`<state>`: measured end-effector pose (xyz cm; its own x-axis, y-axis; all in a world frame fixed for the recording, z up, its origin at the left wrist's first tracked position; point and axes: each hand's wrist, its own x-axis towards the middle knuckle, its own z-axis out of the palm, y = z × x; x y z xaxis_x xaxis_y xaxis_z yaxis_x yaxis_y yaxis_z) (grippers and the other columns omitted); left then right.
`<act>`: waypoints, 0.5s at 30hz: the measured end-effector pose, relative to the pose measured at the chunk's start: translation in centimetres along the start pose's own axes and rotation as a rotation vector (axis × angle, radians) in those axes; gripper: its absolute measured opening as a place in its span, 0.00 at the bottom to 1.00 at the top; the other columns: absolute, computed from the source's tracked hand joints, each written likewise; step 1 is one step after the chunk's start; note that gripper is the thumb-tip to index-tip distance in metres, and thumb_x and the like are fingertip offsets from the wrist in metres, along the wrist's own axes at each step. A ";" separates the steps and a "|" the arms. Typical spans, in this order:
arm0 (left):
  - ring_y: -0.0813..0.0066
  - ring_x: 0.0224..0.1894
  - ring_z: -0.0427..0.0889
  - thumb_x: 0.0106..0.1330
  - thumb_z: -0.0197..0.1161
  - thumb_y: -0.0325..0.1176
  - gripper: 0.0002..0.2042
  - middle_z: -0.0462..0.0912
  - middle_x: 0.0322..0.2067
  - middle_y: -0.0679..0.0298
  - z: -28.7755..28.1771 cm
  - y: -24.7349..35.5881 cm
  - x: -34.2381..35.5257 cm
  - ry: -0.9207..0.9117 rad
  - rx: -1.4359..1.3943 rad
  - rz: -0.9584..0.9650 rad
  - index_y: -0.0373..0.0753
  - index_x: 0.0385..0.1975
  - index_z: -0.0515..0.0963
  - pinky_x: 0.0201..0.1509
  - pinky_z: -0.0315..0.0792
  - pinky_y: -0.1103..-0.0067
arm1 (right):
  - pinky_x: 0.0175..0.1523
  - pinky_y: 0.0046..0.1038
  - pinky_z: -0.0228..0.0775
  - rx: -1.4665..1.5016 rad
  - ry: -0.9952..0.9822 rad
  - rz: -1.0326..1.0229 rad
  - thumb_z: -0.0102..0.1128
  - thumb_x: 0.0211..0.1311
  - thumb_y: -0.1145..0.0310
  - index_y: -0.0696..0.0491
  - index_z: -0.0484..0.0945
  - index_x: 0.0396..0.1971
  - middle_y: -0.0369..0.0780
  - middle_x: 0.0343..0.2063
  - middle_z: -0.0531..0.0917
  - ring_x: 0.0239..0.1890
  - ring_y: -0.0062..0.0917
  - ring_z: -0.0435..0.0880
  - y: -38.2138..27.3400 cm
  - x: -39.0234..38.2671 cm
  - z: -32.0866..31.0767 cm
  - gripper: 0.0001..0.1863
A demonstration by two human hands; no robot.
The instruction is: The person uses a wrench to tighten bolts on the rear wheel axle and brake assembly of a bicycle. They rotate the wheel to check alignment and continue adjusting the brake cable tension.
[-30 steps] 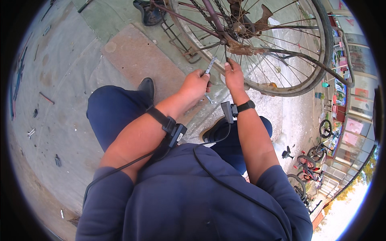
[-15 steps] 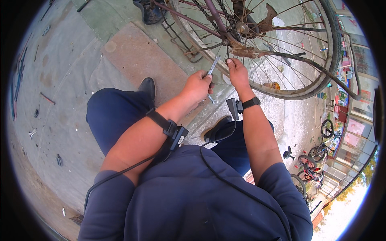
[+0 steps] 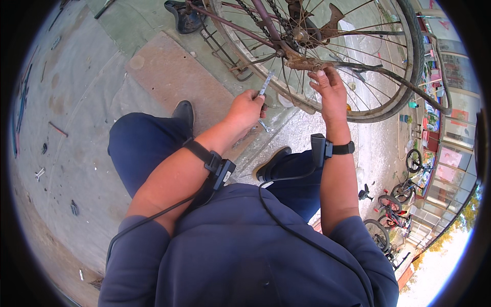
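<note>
My left hand [image 3: 249,110] is closed round a silver wrench [image 3: 265,83], whose upper part points toward the bicycle wheel's rim; more silver metal [image 3: 263,125] shows below the fist. My right hand [image 3: 330,92] has its fingers bent, with thumb and fingertips at a rusty spring-like part [image 3: 302,64] under the wheel hub [image 3: 313,37]. The spoked rear wheel [image 3: 406,77], chain [image 3: 284,23] and purple-brown frame [image 3: 264,15] fill the upper middle, above both hands.
A reddish-brown board [image 3: 169,71] lies under the bicycle. A black saddle [image 3: 181,18] and metal rack [image 3: 220,53] are beside the wheel. Loose tools, including a wrench [image 3: 40,173], lie on the grey floor at left. Several bicycles [image 3: 388,204] stand at right by a glazed shopfront [image 3: 450,163].
My right hand and forearm have moved right, and the fingertips have shifted from a thin dark piece near the rim to the rusty part. My left hand has stayed nearly still.
</note>
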<state>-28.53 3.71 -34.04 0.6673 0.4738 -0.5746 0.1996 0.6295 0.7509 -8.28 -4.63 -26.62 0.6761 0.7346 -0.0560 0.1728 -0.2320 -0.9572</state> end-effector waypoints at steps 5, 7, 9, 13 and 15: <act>0.80 0.26 0.75 0.74 0.52 0.40 0.13 0.76 0.28 0.67 0.2 0.5 -0.2 0.041 -0.014 0.048 0.35 0.43 0.75 0.27 0.68 0.81 | 0.53 0.28 0.75 -0.011 -0.066 -0.137 0.58 0.68 0.66 0.61 0.66 0.61 0.45 0.54 0.77 0.54 0.30 0.80 -4.2 -1.1 0.0 0.26; 0.80 0.26 0.75 0.74 0.52 0.41 0.14 0.75 0.27 0.68 0.1 0.9 -0.1 0.050 -0.056 0.021 0.35 0.43 0.75 0.27 0.68 0.81 | 0.53 0.28 0.77 -0.030 -0.081 -0.184 0.57 0.70 0.64 0.61 0.67 0.60 0.46 0.53 0.77 0.54 0.31 0.80 -6.2 -1.8 -0.4 0.25; 0.80 0.26 0.75 0.74 0.52 0.41 0.14 0.74 0.27 0.68 -0.1 1.2 0.0 0.057 -0.102 -0.024 0.35 0.43 0.75 0.27 0.68 0.81 | 0.52 0.28 0.78 -0.056 0.005 -0.177 0.57 0.70 0.62 0.62 0.68 0.59 0.46 0.52 0.78 0.52 0.32 0.81 -7.7 -2.1 -0.6 0.25; 0.80 0.26 0.75 0.74 0.53 0.41 0.14 0.75 0.29 0.69 -0.2 1.5 0.0 0.037 -0.179 -0.019 0.35 0.45 0.75 0.28 0.68 0.82 | 0.49 0.28 0.79 -0.063 0.092 -0.218 0.55 0.72 0.59 0.65 0.71 0.53 0.46 0.47 0.81 0.48 0.30 0.83 -9.3 -1.7 -0.7 0.23; 0.81 0.26 0.75 0.74 0.54 0.40 0.14 0.75 0.30 0.69 -0.1 1.6 0.0 0.029 -0.230 -0.016 0.35 0.45 0.75 0.28 0.68 0.82 | 0.48 0.28 0.81 -0.062 0.120 -0.243 0.53 0.73 0.60 0.66 0.73 0.48 0.47 0.44 0.82 0.45 0.30 0.84 -9.2 -1.3 -0.5 0.21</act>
<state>-28.33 4.77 -32.85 0.6439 0.4780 -0.5974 0.0388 0.7594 0.6494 -10.37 -3.77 -17.56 0.6886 0.6939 0.2105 0.3814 -0.0998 -0.9190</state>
